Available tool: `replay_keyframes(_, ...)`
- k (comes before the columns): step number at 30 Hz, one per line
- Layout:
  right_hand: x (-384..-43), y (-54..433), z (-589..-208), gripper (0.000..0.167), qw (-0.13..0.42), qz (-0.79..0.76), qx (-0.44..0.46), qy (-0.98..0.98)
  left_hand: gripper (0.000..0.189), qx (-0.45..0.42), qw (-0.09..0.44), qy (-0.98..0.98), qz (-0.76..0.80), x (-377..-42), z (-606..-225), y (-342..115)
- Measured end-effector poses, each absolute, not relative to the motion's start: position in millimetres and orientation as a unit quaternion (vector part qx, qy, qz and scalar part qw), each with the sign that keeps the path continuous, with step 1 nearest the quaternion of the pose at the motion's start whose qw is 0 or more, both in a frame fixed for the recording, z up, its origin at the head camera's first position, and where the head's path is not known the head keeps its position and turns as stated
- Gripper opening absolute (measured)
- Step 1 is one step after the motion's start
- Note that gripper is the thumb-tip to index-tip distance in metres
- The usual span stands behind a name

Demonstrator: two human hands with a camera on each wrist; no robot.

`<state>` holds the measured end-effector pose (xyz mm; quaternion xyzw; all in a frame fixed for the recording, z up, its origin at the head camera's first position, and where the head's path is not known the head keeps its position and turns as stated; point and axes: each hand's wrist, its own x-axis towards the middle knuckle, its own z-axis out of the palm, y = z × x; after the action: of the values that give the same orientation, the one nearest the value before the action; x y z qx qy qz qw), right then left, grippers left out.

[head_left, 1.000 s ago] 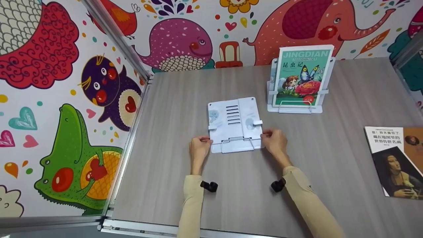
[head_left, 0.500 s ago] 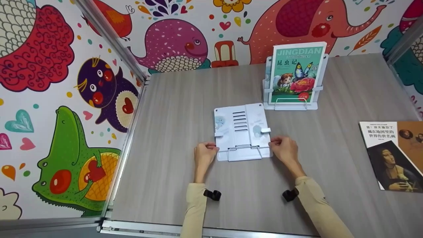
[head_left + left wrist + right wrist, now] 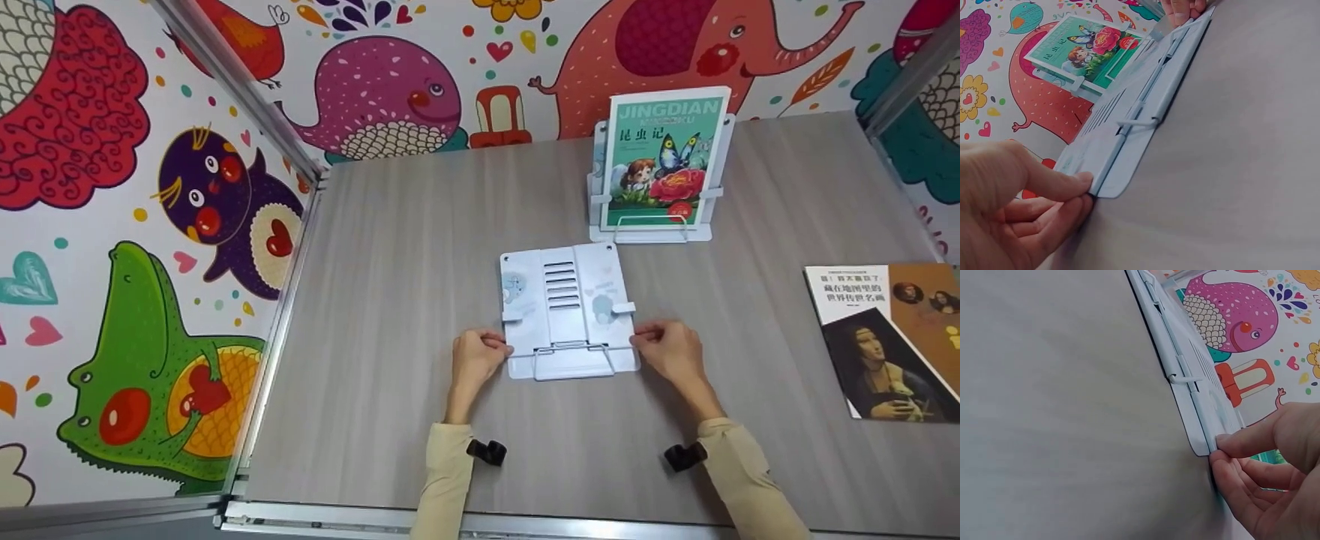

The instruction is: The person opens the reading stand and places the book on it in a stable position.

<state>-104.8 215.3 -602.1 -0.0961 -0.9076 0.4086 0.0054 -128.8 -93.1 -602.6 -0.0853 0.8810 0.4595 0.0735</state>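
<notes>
A white folding book stand (image 3: 566, 322) lies nearly flat on the table, with slots down its middle, side clips and a wire page holder at its front edge. My left hand (image 3: 477, 364) pinches the stand's left edge near the front corner. In the left wrist view the thumb and fingertips of the left hand (image 3: 1033, 202) close on that edge. At the opposite edge my right hand (image 3: 671, 354) pinches the stand the same way. The right wrist view shows the right hand's thumb (image 3: 1247, 439) on top and fingers beneath.
Behind the stand, to the right, a second white stand (image 3: 660, 236) holds a green book (image 3: 664, 161) upright. Another book (image 3: 885, 341) lies flat at the right. The patterned wall (image 3: 390, 90) borders the table's back, and a metal rail (image 3: 360, 519) runs along its front.
Both hands have moved the book stand toward the right and nearer the front of the table. Their pinch on its two edges stays the same. The camera view has shifted slightly.
</notes>
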Motion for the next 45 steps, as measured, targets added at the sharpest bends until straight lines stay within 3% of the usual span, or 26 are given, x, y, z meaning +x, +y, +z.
replay_keyframes(5,-101,218,-601,0.013,0.015,0.409,-0.093,-0.908,0.012,-0.064,0.074,0.878,0.468,-130,-600,-93)
replay_keyframes(11,-93,221,-599,0.011,0.022,0.417,-0.078,-0.905,0.014,-0.021,0.12,0.866,0.486,-138,-600,-108)
replay_keyframes(17,-85,205,-593,0.007,0.046,0.441,-0.067,-0.894,0.019,-0.029,0.062,0.858,0.508,-171,-603,-118)
replay_keyframes(29,-80,167,-603,0.005,0.043,0.438,-0.042,-0.897,0.021,-0.068,0.026,0.838,0.54,-217,-613,-94)
replay_keyframes(45,-80,166,-604,0.009,0.078,0.377,-0.066,-0.921,0.017,-0.108,0.039,0.825,0.553,-232,-610,-79)
